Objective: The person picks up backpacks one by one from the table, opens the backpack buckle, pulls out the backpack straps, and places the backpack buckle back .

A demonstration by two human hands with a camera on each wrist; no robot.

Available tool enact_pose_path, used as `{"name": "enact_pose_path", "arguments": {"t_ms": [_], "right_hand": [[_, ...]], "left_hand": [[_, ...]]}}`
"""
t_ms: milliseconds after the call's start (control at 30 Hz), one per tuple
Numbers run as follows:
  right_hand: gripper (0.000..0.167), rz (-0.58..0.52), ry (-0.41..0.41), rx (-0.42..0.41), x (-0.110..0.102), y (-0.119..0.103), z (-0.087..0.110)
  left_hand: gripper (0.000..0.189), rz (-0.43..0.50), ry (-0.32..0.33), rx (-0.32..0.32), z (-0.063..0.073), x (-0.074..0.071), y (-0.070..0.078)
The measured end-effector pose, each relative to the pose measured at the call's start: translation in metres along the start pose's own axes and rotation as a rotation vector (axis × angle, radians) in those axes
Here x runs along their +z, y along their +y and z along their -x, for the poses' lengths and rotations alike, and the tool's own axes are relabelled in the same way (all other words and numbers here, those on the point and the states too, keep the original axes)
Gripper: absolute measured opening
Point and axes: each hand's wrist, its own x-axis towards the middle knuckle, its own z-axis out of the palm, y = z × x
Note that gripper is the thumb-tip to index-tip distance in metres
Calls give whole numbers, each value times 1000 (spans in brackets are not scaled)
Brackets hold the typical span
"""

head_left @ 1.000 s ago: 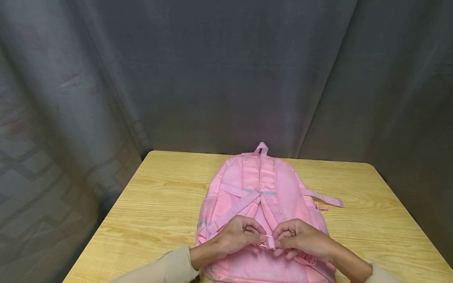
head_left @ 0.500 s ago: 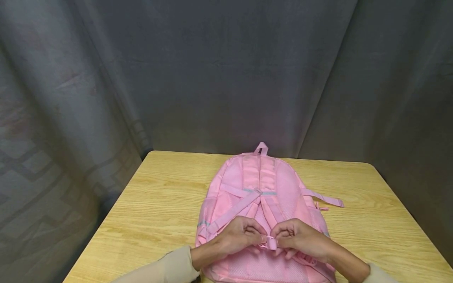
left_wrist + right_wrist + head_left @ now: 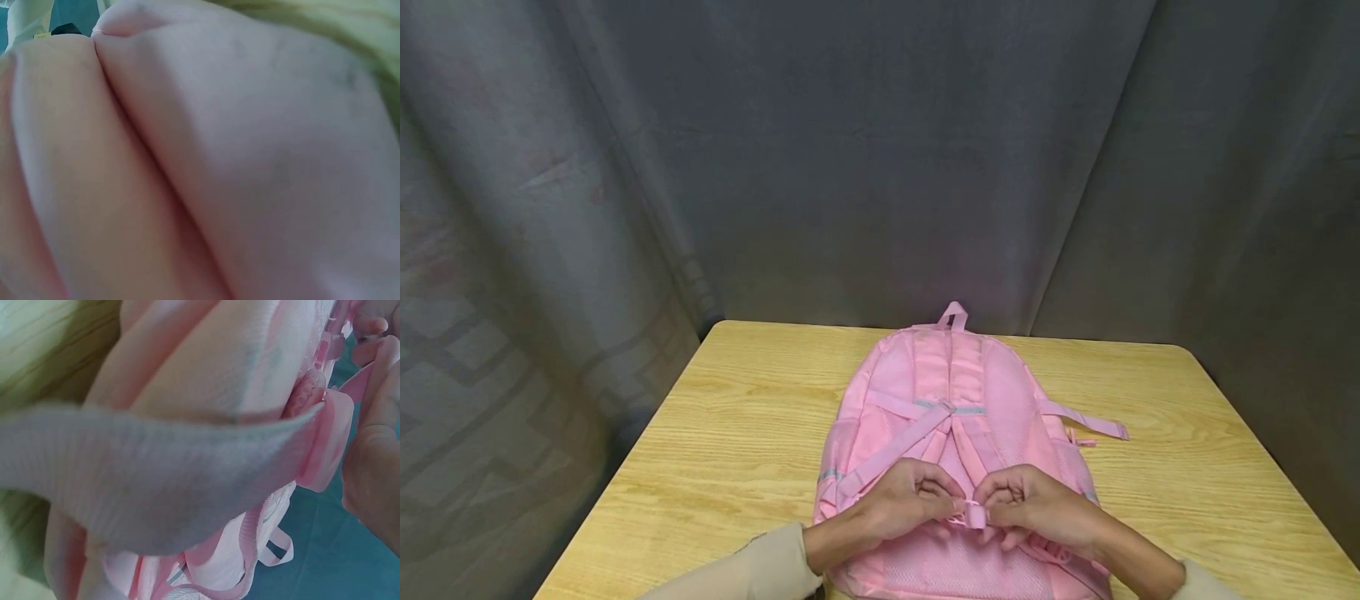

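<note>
A pink backpack (image 3: 1018, 383) is lying on the wooden table (image 3: 745, 417), its strapped side facing up and its top loop (image 3: 955, 312) pointing away from the person. Over the lower middle of the backpack, the left hand (image 3: 910, 498) and the right hand (image 3: 1037, 507) are meeting from opposite sides. Both are keeping their fingers curled, with thumb and fingertips together: the left is pinching the left edge of a small pink strap piece (image 3: 975, 517), and the right is pinching its right edge. Just which part each fingertip is covering cannot be told.

Two padded shoulder straps (image 3: 932, 367) are running side by side down the upper middle of the backpack. A diagonal strap (image 3: 895, 450) is crossing its left half above the left hand, and a loose strap (image 3: 1086, 420) is reaching past its right side onto the table, with small pink tabs (image 3: 1082, 442) sticking out just below. In the right wrist view, a broad strap (image 3: 156, 481) is passing close in front of the backpack towards a pink plastic buckle (image 3: 331, 440). Beige sleeves (image 3: 767, 567) are covering the forearms on the near side of the backpack, while a grey curtain (image 3: 880, 167) is hanging beyond it.
</note>
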Motion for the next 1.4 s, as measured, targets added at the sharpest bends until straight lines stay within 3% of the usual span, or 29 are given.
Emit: {"name": "enact_pose_path", "arguments": {"t_ms": [967, 1400], "right_hand": [[18, 77, -4, -33, 0, 1, 1], [14, 80, -36, -113, -3, 2, 1]], "left_hand": [[8, -45, -60, -21, 1, 0, 1], [9, -13, -96, -45, 0, 0, 1]]}}
